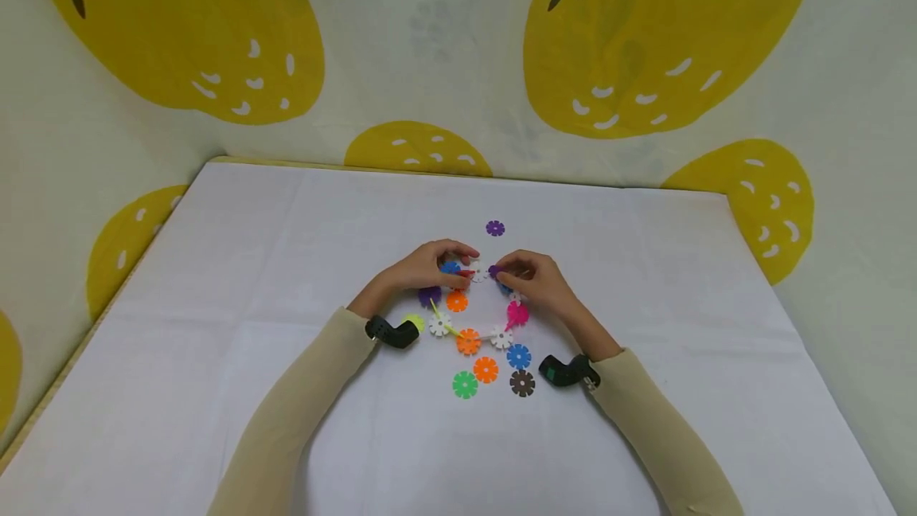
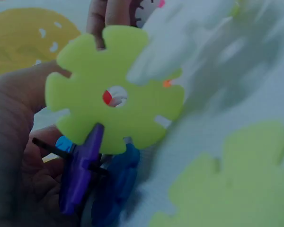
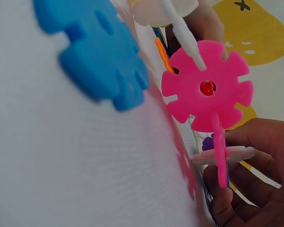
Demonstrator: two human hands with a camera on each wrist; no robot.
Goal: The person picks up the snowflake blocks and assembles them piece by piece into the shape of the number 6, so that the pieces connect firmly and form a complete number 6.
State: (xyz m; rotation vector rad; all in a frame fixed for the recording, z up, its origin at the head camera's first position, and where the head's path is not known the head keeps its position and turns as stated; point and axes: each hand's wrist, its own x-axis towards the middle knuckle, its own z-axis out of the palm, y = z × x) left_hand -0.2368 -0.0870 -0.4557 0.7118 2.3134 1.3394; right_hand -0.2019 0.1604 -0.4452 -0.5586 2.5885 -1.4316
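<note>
Colourful notched plastic discs are slotted together into a ring-like chain on the white table. At its far left my left hand (image 1: 430,267) grips the chain, thumb and fingers around the part with a blue disc (image 1: 450,267) and a red disc (image 1: 466,272). A white disc (image 1: 479,271) lies between the two hands. My right hand (image 1: 536,281) pinches a purple disc (image 1: 494,270) beside it. Nearer the right wrist stand pink discs (image 3: 207,87) joined to white ones. In the left wrist view a yellow disc (image 2: 85,80) is slotted to a purple disc (image 2: 80,175).
Loose discs lie flat in front of the chain: green (image 1: 465,385), orange (image 1: 485,370), blue (image 1: 519,356) and brown (image 1: 522,383). Another orange disc (image 1: 457,302) lies inside the ring. Beyond the hands is a single purple disc (image 1: 495,228). A fruit-patterned cloth (image 1: 430,46) hangs behind the table.
</note>
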